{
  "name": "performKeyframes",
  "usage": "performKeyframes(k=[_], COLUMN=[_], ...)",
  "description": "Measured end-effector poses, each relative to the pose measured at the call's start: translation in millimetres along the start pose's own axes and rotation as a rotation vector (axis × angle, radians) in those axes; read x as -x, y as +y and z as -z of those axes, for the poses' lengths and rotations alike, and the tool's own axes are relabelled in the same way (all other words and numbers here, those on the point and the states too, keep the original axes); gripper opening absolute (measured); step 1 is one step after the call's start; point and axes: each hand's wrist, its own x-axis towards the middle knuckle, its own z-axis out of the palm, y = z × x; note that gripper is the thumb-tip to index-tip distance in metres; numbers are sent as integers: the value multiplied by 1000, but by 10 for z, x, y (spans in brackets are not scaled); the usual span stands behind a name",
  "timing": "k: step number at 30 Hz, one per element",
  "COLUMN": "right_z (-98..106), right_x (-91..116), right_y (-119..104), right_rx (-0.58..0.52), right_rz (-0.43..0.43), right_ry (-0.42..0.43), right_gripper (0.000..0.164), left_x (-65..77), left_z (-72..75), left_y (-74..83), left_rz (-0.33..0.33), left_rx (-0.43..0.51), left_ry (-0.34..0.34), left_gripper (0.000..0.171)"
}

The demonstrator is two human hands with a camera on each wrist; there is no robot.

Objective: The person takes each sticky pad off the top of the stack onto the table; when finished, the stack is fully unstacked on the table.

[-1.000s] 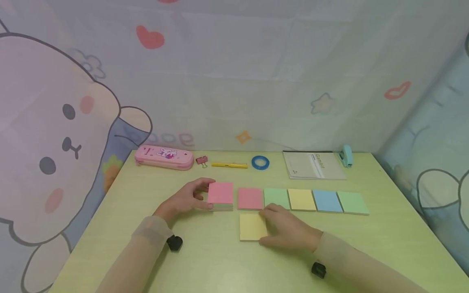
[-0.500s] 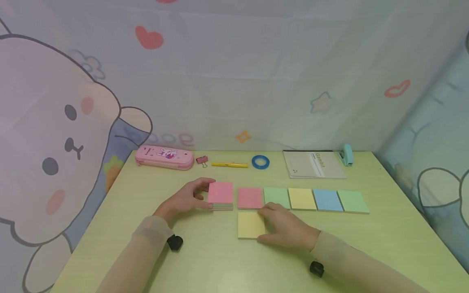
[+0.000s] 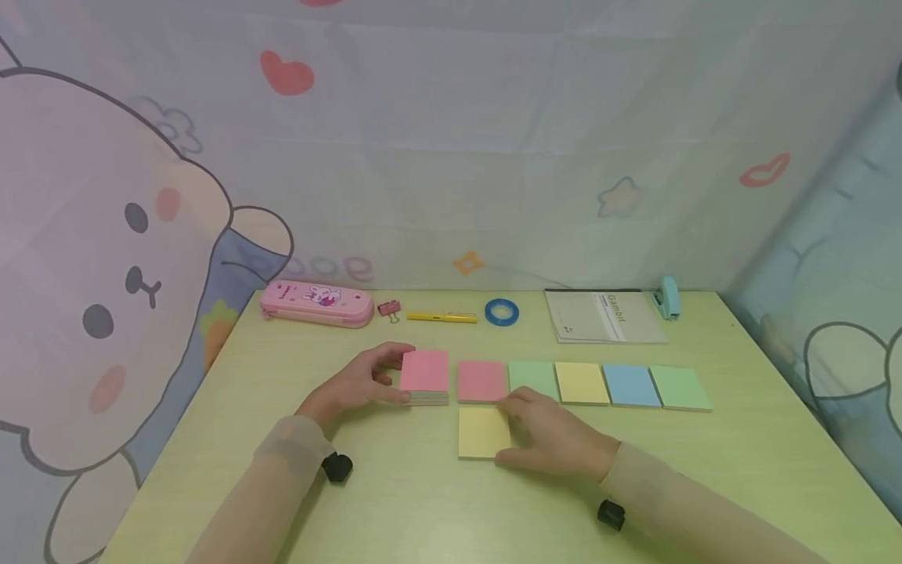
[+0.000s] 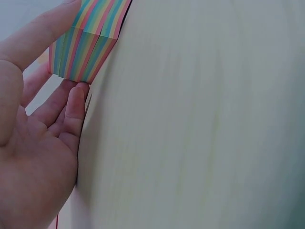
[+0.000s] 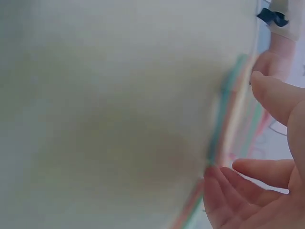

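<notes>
My left hand (image 3: 358, 381) holds a stack of sticky note pads (image 3: 425, 371) with a pink top, its thumb at the near side and fingers at the far side. Striped, multicoloured edges of this stack (image 4: 78, 47) show in the left wrist view. To the right, my right hand (image 3: 557, 437) grips a yellow-topped sticky note pad (image 3: 482, 433) by its right end, between thumb and fingers. The pad's edge (image 5: 224, 114) is blurred in the right wrist view. Just behind that pad lies a pink sticky note pad (image 3: 481, 381).
The row continues rightward with green (image 3: 532, 377), yellow (image 3: 582, 383), blue (image 3: 631, 385) and another green pad (image 3: 680, 388). Along the back stand a pencil case (image 3: 317, 304), binder clip (image 3: 389, 309), yellow pen (image 3: 441, 318), blue tape roll (image 3: 502, 312), notebook (image 3: 599, 317) and stapler (image 3: 667, 298).
The yellow pad and my right hand have shifted slightly left and away from me, mostly in the first half second. My left hand and its stack have stayed in place.
</notes>
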Motion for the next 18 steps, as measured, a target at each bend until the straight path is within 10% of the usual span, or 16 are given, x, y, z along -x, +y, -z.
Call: performKeyframes(k=[9,18], right_z=[275,132], right_x=[-361,-1016], right_y=[-156,-181], right_rx=[-57,-33], right_rz=[82,120], right_ry=[100,96], right_gripper=[70,77], left_x=[10,9], left_z=[8,9], left_y=[-25,-24], left_rz=[-1,3], left_rx=[0,25], left_ry=[-11,-15], left_gripper=[81,83])
